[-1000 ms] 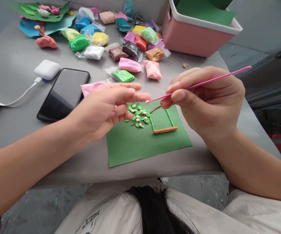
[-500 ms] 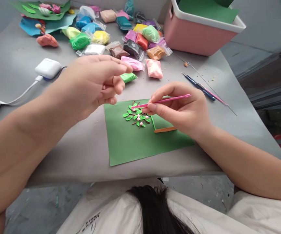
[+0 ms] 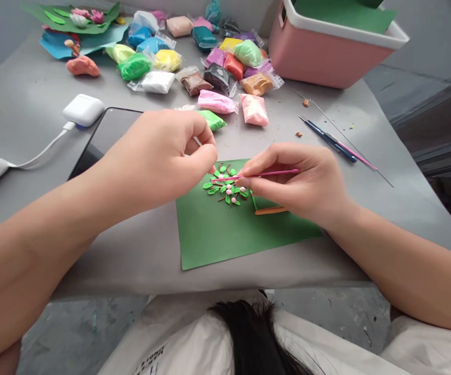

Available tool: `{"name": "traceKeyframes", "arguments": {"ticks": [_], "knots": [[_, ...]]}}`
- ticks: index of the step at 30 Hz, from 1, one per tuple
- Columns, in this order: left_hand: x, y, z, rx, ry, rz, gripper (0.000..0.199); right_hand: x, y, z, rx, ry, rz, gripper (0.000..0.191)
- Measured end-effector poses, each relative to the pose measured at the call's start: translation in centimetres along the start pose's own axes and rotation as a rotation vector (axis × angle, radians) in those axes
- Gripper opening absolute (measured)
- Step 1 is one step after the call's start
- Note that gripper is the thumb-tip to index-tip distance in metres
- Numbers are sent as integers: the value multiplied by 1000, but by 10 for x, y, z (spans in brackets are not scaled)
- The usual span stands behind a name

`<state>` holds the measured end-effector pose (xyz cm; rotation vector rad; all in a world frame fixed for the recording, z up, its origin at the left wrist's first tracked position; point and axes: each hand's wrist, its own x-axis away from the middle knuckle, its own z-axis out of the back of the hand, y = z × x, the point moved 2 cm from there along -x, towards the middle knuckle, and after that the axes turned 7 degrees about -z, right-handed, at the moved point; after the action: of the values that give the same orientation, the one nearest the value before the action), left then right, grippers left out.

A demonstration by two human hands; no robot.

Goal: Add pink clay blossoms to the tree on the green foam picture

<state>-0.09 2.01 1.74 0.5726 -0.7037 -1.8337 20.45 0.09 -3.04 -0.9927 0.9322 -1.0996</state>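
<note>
A green sheet (image 3: 225,234) lies on the table, bearing a clay plant with green leaves (image 3: 212,191), thin brown stems and small pink balls (image 3: 242,189). An orange clay strip (image 3: 271,211) runs beside it, partly behind my right hand. My right hand (image 3: 307,182) grips a thin pink modelling tool (image 3: 278,172) between thumb and fingers, its tip over the plant's upper left. Close to that tip, my left hand (image 3: 166,156) is closed with thumb and forefinger together; whatever may be between them is hidden.
Several bagged clay pieces (image 3: 217,101) crowd the table's back. A pink basket (image 3: 327,57) stands back right, near dark blue pens (image 3: 329,139) and a thin metal rod. On the left are a white case (image 3: 83,110) with a cable and a dark phone (image 3: 102,138).
My left hand has come down and right towards the plant, its fingers curling from loosely spread to closed. My right hand still holds the tool near the plant. The view has shifted slightly.
</note>
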Motion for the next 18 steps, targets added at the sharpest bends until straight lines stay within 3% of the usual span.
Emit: {"name": "traceKeyframes", "arguments": {"ticks": [18], "knots": [[0,-4,-6,-72,-63,-3,15,-1,3,1,37,-16,-46,12]]}}
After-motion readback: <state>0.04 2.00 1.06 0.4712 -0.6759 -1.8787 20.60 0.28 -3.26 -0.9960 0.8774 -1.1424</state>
